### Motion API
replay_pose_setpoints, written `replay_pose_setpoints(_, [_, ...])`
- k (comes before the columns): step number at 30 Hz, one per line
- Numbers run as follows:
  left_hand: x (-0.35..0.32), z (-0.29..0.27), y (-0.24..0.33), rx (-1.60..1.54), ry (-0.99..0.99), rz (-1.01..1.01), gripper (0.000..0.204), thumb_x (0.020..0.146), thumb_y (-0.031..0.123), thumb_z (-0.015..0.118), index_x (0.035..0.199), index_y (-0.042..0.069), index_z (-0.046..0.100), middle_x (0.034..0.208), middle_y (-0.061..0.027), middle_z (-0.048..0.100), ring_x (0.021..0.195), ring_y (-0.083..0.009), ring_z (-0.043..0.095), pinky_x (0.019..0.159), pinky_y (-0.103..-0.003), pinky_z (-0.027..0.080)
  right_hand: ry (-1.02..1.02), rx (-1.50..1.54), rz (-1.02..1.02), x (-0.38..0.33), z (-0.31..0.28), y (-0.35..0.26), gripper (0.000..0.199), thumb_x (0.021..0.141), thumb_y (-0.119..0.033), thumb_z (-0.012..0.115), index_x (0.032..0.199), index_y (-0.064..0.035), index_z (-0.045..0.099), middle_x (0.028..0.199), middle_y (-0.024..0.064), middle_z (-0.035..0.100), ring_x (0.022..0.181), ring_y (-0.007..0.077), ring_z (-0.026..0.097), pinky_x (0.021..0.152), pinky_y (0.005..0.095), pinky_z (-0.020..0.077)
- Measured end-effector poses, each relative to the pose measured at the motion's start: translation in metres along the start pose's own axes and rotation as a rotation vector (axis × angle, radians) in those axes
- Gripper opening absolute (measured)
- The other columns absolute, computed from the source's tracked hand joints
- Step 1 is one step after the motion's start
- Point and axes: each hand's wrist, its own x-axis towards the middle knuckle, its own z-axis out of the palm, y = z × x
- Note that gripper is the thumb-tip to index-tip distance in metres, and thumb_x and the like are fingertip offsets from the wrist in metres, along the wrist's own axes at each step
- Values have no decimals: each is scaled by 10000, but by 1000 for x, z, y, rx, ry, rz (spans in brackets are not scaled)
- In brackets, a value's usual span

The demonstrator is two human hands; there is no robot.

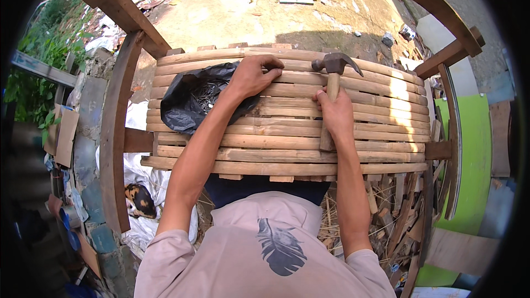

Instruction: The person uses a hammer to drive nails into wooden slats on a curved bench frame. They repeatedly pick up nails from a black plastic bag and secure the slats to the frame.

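Observation:
My right hand (337,111) grips a claw hammer (333,84) by its wooden handle. Its dark metal head points away from me, over the bamboo slats (298,115). To the left, my left hand (255,76) is curled above the far slats, thumb and fingers pinched together. Whatever the pinch holds, if anything, is too small to make out. Beside that hand and partly under my forearm lies an open black plastic bag (185,96), with a heap of loose nails (206,95) inside.
A wooden frame surrounds the slats, with a post (118,132) at the left and a top rail (425,0) across the far side. A calico cat (140,201) lies on white sheeting at lower left. Scrap wood (397,215) litters the ground at right, near a green panel (466,154).

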Motion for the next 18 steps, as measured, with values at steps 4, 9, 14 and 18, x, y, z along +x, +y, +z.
replay_pose_setpoints(4, [0,-1,4,-1,-20,-42,259,916,237,725,1082,42,765,1013,-125,770,939,-241,716,853,-360,553,4,-10,3,-1,-1,-4,248,923,-246,658,982,-5,665,885,145,728,832,307,690,807,416,518])
replay_pose_setpoints(9, [1,-2,-2,88,-42,59,244,947,241,701,1066,33,747,1057,-136,729,1024,-298,661,905,-390,523,0,3,-2,0,-1,0,248,922,-247,660,975,-4,665,880,147,726,828,307,687,805,419,515])
replay_pose_setpoints(14, [1,-1,0,109,-81,51,230,967,232,680,1060,31,742,1064,-146,712,1041,-320,642,910,-414,516,4,1,-12,2,-1,5,252,922,-250,656,976,-4,669,881,147,726,829,299,685,808,414,513])
replay_pose_setpoints(18, [-1,2,-2,96,-33,92,219,959,223,690,1043,29,744,1024,-149,717,1004,-312,660,884,-413,523,0,10,-7,1,0,3,253,923,-248,654,982,-3,671,872,139,727,811,284,681,798,405,515])
